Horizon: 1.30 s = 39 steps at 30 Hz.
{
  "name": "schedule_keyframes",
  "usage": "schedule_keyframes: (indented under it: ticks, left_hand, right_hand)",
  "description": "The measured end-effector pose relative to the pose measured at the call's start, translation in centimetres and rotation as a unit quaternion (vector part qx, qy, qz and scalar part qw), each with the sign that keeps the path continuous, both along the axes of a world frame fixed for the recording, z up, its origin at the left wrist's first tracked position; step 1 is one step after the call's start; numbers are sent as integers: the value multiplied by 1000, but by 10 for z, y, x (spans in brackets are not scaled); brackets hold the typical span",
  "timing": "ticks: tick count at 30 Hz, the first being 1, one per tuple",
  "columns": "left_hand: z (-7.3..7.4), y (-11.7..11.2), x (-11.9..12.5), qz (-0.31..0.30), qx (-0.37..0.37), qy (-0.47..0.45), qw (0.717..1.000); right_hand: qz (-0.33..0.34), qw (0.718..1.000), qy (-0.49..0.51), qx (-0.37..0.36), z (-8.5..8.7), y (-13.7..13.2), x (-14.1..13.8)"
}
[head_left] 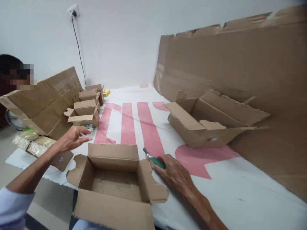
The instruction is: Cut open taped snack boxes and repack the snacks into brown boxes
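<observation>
In front of me is an open cardboard box (115,185) with its flaps folded outward; nothing lies inside. My left hand (74,138) is in the air beyond the box's left side, fingers apart and holding nothing. Close to its fingertips lies a small green-and-white carton (89,127), against a row of small open cardboard boxes (83,111). At the box's right side, my right hand (174,169) is closed around a green-handled tool (157,162) with a flat grey tip. That hand is just beside the right flap, and its fingers are partly hidden.
A larger open carton (199,124) stands at right before a tall cardboard panel (232,70). Plastic-wrapped packs (35,143) lie at the left edge, near a big cardboard box (45,99). A person (11,73) is behind it. A yellow packet (106,93) sits farther back.
</observation>
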<state>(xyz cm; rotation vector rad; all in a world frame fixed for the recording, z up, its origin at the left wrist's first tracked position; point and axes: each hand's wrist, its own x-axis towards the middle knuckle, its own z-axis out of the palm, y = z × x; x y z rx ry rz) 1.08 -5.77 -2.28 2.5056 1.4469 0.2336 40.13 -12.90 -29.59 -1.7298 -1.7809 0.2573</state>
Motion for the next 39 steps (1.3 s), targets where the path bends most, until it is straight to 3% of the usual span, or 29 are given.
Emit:
schedule_keyframes:
  ticks: [2,5,7,9,12,15,19,23,29,39]
  left_hand:
    - [6,-49,8,-59,-41,-36,997]
    - [-6,-106,28,-150,-122,45,980]
    - [-20,-126,42,-185,-141,118,965]
    - [-33,-128,51,-204,-143,177,952]
    - [-38,-104,52,-188,-100,225,951]
    - [-27,-57,37,-145,-30,231,962]
    - [-9,10,-4,-65,-11,291,955]
    - [-8,48,-51,34,5,317,948]
    - [-26,61,-93,104,15,302,947]
    - [-35,44,-112,172,42,279,944]
  right_hand:
    - [-6,1000,-4,-3,-1,-3,0]
    - [-31,999,-6,-10,0,-4,-3]
    - [-43,999,-1,-12,0,-4,-5]
    - [-46,999,7,-13,1,-4,-7]
    - [-50,999,16,-15,3,-5,-8]
    - [-55,998,27,-17,7,-7,-10]
    - [-54,997,40,-37,14,-8,-11]
    - [-52,997,38,-48,17,-7,-11]
    - [-51,998,30,-29,14,-7,-9]
    - [-76,995,-23,-59,16,-10,-13]
